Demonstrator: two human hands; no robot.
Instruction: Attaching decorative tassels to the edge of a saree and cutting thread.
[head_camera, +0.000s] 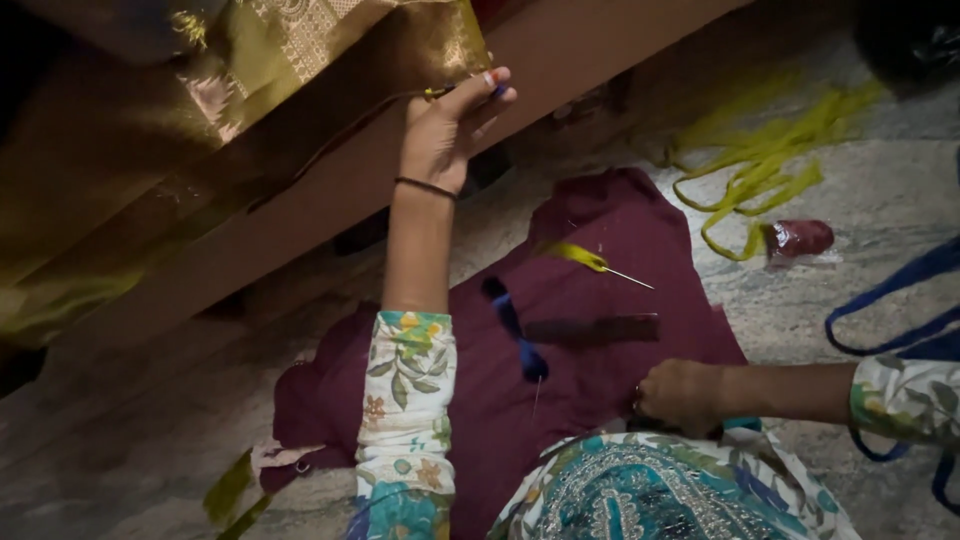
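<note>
Your left hand (448, 130) is raised toward the underside edge of the wooden frame (300, 190), its fingers pinched together on what looks like a small needle or thread end, too small to name for certain; a thin dark thread (330, 150) seems to run from there along the gold-patterned fabric (300, 40) draped over the frame, as if you hold it taut so it keeps clear of the cloth. Your right hand (680, 395) is closed into a fist and pressed down on the maroon cloth (600, 330) spread on the stone floor (850, 180), likely pinning it flat near your knee; whether it grips anything inside the fist cannot be told. On the maroon cloth lie a yellow-handled pointed tool (590, 260), a blue-handled tool (515, 325) and a dark comb (590, 330), all within easy reach between your 2 arms. Further off on the floor sit a tangle of yellow-green strips (760, 165), a small red spool (800, 238) just beside them, and a blue strap (890, 300) at the right edge. Your embroidered teal garment (650, 490) overlaps the near edge of the cloth, and the low frame crowds the space above your left hand.
</note>
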